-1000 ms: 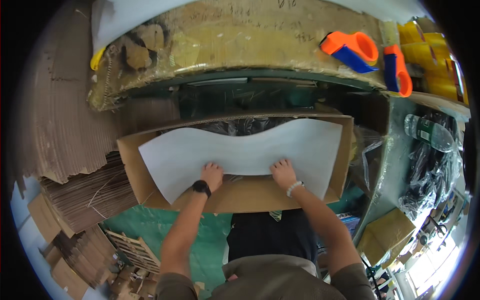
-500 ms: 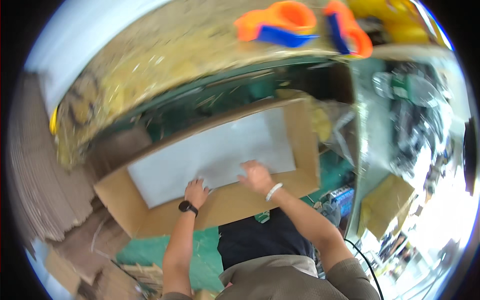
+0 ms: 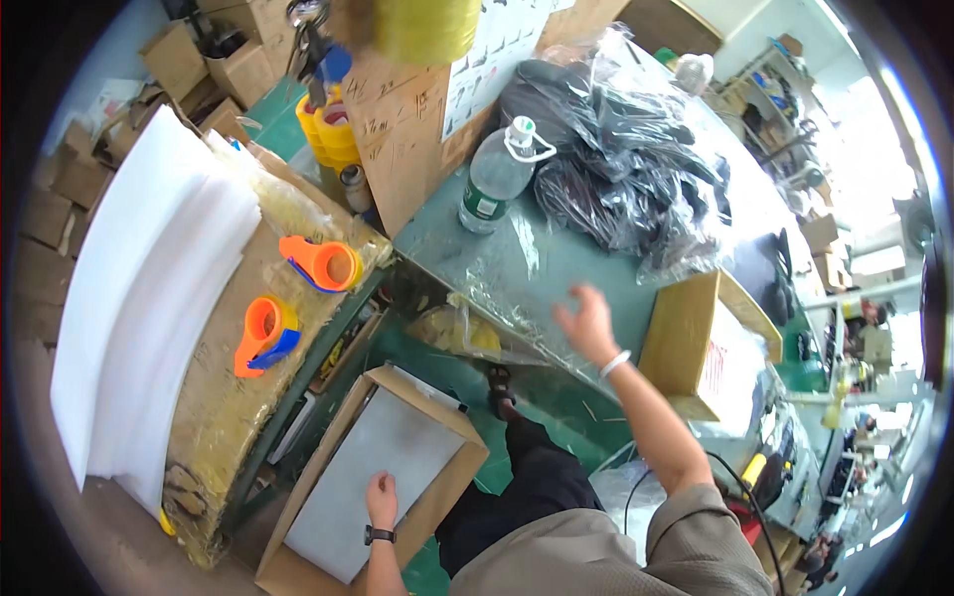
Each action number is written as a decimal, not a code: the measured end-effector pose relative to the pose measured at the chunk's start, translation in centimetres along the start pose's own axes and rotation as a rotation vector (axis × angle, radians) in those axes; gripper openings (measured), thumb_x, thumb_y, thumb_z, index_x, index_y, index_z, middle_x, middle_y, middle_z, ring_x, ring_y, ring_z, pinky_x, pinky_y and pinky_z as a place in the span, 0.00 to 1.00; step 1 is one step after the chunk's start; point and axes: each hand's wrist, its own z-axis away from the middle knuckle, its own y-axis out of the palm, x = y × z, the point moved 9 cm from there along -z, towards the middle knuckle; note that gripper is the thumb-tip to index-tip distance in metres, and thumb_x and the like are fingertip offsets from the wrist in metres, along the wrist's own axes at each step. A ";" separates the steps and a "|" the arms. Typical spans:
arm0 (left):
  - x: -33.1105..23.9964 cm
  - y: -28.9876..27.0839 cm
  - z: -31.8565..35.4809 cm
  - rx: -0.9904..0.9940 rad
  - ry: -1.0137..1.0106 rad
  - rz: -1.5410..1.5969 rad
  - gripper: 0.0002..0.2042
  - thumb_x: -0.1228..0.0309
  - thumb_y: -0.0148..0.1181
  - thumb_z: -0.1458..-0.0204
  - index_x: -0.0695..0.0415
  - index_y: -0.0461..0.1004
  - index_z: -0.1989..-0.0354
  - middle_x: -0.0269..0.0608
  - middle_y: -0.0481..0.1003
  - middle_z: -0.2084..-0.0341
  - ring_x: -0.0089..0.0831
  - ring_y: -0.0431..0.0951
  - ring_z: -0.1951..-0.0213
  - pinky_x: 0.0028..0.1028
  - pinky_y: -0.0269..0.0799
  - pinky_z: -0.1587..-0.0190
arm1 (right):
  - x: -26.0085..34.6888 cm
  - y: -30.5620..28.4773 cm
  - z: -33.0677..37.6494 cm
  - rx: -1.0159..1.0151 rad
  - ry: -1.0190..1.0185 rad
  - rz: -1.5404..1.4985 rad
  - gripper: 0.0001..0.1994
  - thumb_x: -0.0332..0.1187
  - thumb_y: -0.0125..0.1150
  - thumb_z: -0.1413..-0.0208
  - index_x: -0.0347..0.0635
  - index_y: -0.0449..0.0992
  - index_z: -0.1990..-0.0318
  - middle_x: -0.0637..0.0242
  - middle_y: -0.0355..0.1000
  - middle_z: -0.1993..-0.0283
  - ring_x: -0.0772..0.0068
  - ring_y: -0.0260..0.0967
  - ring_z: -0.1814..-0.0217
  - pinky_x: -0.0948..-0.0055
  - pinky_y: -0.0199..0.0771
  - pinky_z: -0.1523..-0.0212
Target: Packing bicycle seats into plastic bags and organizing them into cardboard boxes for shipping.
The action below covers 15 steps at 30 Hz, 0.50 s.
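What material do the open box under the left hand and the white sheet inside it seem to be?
The open box looks like matte brown corrugated cardboard, judging by its raw tan flaps. The white sheet under the left hand seems soft foam, pale and dull, though it could be paper.

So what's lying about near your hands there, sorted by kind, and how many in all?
Orange tape dispensers: 2
Water bottle: 1
Open cardboard box with a white foam sheet, under the left hand: 1
Small cardboard box beside the right hand: 1
Bag of black items: 1
Total: 6
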 end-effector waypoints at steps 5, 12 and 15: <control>-13.7 -0.5 3.9 -0.235 -0.046 -0.087 0.15 0.61 0.51 0.37 0.62 0.77 0.58 0.52 0.80 0.64 0.42 0.80 0.62 0.38 0.74 0.59 | -5.7 -4.5 -17.1 -0.035 0.230 0.159 0.16 0.39 0.74 0.59 0.35 0.78 0.70 0.47 0.77 0.69 0.45 0.74 0.69 0.53 0.73 0.65; -31.6 13.1 4.5 -0.065 0.292 -0.094 0.11 0.61 0.55 0.44 0.54 0.77 0.61 0.45 0.78 0.69 0.48 0.78 0.62 0.43 0.73 0.62 | -29.2 8.2 -25.2 0.216 0.013 0.323 0.50 0.57 0.56 0.42 0.22 0.42 0.30 0.26 0.57 0.36 0.37 0.64 0.38 0.56 0.66 0.37; -35.4 18.3 4.7 0.088 0.376 -0.070 0.11 0.63 0.55 0.45 0.57 0.75 0.62 0.47 0.77 0.69 0.48 0.78 0.62 0.44 0.72 0.62 | -28.8 6.6 -25.5 -0.095 -0.170 0.094 0.44 0.61 0.51 0.42 0.23 0.54 0.35 0.33 0.71 0.51 0.37 0.74 0.54 0.50 0.78 0.57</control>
